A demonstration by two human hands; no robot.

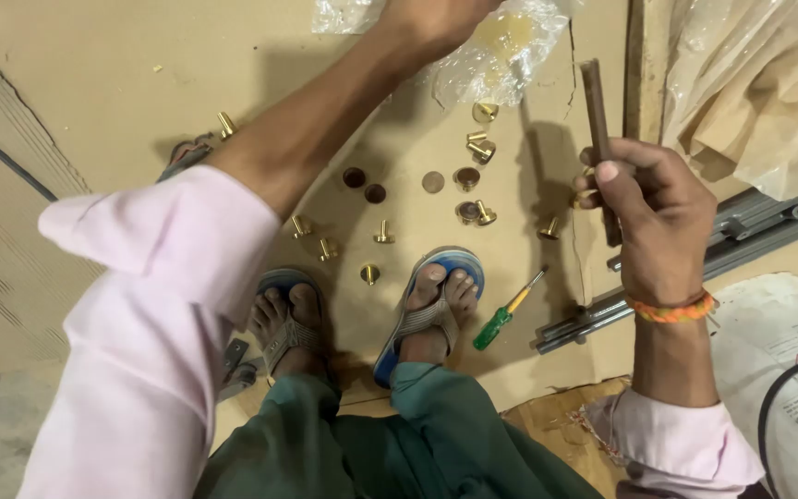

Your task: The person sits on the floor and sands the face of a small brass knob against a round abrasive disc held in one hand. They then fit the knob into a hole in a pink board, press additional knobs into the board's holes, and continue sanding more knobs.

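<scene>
Looking down, head view: a person squats on a brown board floor (122,83) laid with smooth cardboard-like sheets.
Right hand (653,217): grip pressed together around a dark, slim metal rod (595,102), held upright; the rod's top stands free above the fist, its lower part hidden behind the fingers. A small brass piece seems pinched under the thumb, hard to make out.
Left hand (427,18): cut off by the top edge of the picture, resting on a crinkled clear plastic bag (501,55); I cannot tell whether its grip is spread or pressed together.
Brass fittings (382,233): shiny, stud-shaped with round heads, scattered on the floor between the bag and the feet, well below the rod.
Round discs (364,185): flat, dark brown, lying among the studs.
Screwdriver (505,319): green handle, yellow neck, just beside the right sandal (431,310).
Metal rails (722,249): grey, ribbed, toward the floor's right edge, partly behind the right hand.
</scene>
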